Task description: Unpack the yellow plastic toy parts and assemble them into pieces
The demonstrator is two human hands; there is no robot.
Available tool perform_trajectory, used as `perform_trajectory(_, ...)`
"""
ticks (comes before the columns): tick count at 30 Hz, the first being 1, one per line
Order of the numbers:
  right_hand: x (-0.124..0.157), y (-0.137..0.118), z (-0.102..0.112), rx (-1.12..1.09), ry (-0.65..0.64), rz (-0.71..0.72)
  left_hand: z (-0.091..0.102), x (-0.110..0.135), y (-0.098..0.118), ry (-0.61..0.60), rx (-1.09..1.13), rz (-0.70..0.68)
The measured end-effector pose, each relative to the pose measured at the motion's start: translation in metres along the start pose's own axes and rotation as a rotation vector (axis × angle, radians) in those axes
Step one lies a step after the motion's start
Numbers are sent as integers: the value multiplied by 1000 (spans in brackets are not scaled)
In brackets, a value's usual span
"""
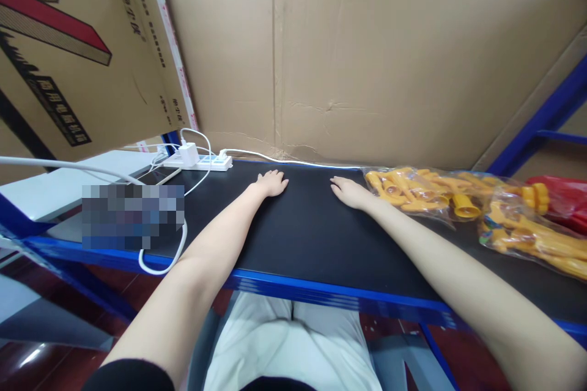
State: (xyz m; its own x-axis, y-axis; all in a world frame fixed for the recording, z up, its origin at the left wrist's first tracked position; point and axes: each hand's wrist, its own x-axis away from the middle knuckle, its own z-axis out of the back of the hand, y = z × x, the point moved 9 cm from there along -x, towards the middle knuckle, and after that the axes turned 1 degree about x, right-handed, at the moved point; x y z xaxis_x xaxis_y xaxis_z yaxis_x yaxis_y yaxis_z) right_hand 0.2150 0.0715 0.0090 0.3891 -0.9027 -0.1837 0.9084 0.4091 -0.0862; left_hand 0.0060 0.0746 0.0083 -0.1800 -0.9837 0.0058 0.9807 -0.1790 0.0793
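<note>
A patch of mosaic blocks [132,217] covers whatever lies at the left of the black tabletop [302,232]; it may be a device, but the shape cannot be told. The palms of the left hand [272,183] and right hand [351,191] are turned down, out of sight. A white adapter [188,155] hides part of the power strip [221,163]. The printed box [92,43] runs off the left edge, its smallest lettering too fine to read. Glare on the rear bag [413,189] blurs its yellow pieces; the front bag [527,229] and a smeared red object [566,200] are cut by the right edge
</note>
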Motion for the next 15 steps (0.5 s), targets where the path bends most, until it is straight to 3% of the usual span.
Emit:
perform_trajectory(11, 3, -5, 1, 21, 7, 15, 1, 0, 0, -4, 1, 1)
perform_trajectory(15, 8, -5, 26, 160, 20, -44, 0, 0, 0, -3, 4, -3)
